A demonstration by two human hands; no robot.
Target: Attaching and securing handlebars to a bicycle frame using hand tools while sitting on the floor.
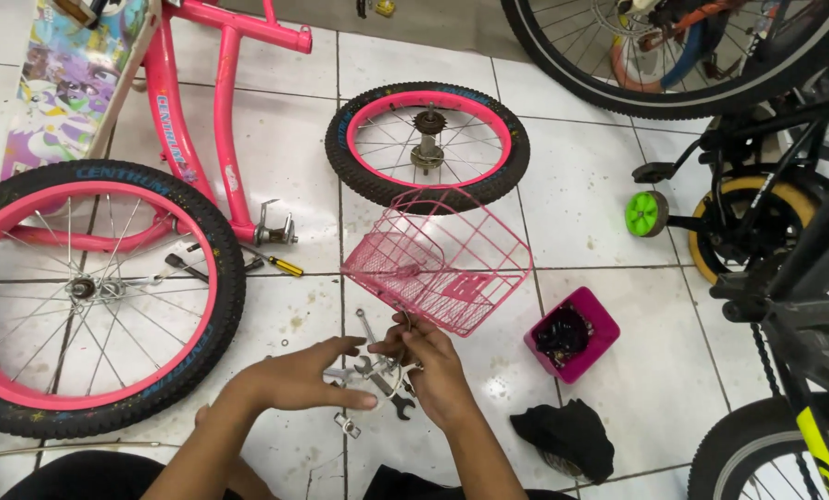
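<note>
Nearest me, my left hand (pixel 308 380) lies flat and open, fingers stretched over the small metal parts (pixel 364 375) on the tile floor (pixel 581 199), touching them but gripping nothing. My right hand (pixel 428 356) is just beside it, fingertips pinched on a small piece at the lower edge of the pink basket (pixel 442 255); I can't make out exactly what that piece is. A wrench (pixel 398 403) lies under my hands, and a black cloth (pixel 565 437) sits to the right.

A little further, a pink box (pixel 577 333) of dark hardware stands just right of the basket. To the left lie a screwdriver (pixel 271 262) and the big pink wheel (pixel 86 296), already in the pink frame (pixel 197 120).

Beyond the basket, the small wheel (pixel 428 143) lies flat, apart from the frame. I judge the build is only partway: one wheel on, the basket and the small wheel still loose. Other bikes (pixel 766 213) stand far right.
</note>
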